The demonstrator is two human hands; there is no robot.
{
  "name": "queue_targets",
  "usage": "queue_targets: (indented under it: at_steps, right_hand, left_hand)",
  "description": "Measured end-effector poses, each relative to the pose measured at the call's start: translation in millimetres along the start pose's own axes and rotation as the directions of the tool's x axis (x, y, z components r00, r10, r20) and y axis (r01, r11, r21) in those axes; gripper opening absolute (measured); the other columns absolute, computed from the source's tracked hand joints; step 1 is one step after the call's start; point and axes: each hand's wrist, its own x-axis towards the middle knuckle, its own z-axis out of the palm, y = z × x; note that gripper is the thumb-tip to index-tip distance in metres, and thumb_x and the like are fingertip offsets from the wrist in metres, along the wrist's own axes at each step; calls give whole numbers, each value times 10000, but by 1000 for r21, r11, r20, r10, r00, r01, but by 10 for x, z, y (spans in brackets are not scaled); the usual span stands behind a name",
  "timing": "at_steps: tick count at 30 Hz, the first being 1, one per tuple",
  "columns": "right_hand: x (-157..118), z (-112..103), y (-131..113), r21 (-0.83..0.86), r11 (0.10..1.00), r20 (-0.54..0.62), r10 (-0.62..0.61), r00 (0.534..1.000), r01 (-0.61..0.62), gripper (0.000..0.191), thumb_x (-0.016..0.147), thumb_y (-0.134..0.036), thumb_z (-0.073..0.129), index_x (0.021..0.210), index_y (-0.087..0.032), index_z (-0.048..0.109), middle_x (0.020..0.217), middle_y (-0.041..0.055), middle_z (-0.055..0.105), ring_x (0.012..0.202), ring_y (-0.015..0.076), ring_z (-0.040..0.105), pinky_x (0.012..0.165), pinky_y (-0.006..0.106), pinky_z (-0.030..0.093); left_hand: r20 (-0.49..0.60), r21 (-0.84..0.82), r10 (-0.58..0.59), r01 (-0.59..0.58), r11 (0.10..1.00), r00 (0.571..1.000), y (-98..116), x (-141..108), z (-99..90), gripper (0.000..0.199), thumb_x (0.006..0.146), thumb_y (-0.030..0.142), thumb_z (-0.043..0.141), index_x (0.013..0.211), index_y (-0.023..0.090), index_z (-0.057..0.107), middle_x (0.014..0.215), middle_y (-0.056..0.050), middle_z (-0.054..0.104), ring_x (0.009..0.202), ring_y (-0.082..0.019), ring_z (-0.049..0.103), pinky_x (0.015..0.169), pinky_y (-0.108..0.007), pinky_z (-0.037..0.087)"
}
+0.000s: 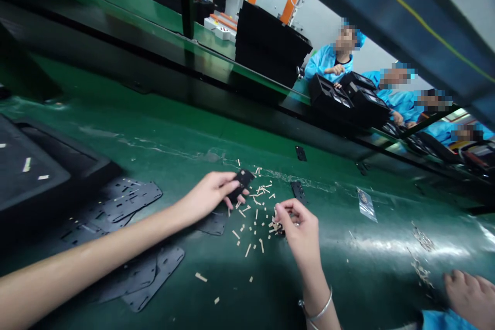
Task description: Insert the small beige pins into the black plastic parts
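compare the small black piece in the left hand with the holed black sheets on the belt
The black piece is held in the left hand, while the black sheets lie flat on the green belt. The piece is far smaller than the sheets. The sheets show many slots; any on the piece are hard to see. Both are black.

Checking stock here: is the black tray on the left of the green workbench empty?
Not empty: pale strips lie on the floor of the black tray.
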Motion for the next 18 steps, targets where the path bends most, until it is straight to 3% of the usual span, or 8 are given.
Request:
queue_targets:
  at_steps: [2,6,8,11,13,15,17,18]
  right_hand:
    - [46,-22,68,-66,997,-28,43,999,-45,226,805,-373,517,684,-187,556,570,-20,569,494,102,489,463,194,352]
    - [72,5,151,-308,951,-20,29,999,-34,216,799,-361,512,658,-204,559,548,-35,560,502,106,503,492,197,347]
    - [66,23,161,-399,917,0,3,1000,-3,202,804,-346,501,666,-213,564,554,-39,569,506,107,512,498,198,339]
    - [57,40,154,-458,888,20,-26,999,32,191,816,-324,481,678,-221,564,578,-36,588,516,109,526,499,200,331]
    - [57,49,152,-476,878,15,-43,999,45,188,822,-308,473,679,-223,560,581,-34,591,521,111,531,501,203,329]
    - [60,56,155,-490,869,14,-64,998,62,178,820,-287,473,679,-223,562,575,-33,590,522,112,532,501,205,325]
    - [63,56,157,-504,861,13,-75,997,71,162,815,-266,474,692,-225,572,582,-32,594,524,112,533,500,207,320]
    - [64,51,156,-511,857,6,-72,997,65,156,813,-259,475,700,-226,576,588,-33,597,530,112,535,504,207,319]
  left_hand:
    - [-143,56,-24,32,998,990,-15,241,-170,249,790,307,466,856,105,596,805,-97,685,666,-197,644,461,-238,461]
    - [-419,185,48,34,982,907,56,811,-478,182,707,292,562,655,123,605,635,-59,649,535,-169,583,445,-234,389]
    - [-502,196,70,34,980,862,122,1084,-608,211,712,318,566,687,117,626,661,-70,646,598,-187,590,518,-260,420]
    - [-614,209,105,33,977,783,173,1349,-766,280,730,329,572,879,98,624,925,-133,643,875,-244,587,738,-323,451]
    - [-667,228,133,31,973,733,168,1355,-821,341,717,291,599,995,94,589,1101,-157,576,1039,-267,518,884,-365,402]
    - [-677,251,165,15,968,717,176,1187,-805,368,699,255,617,1033,107,577,1144,-142,553,1082,-261,492,946,-380,368]
    - [-629,272,217,-50,961,747,249,859,-711,334,701,251,615,1012,134,596,1076,-97,594,1031,-232,528,939,-367,391]
    - [-571,275,275,-136,952,774,316,656,-642,304,710,258,607,991,139,609,1031,-81,614,988,-226,552,916,-371,412]
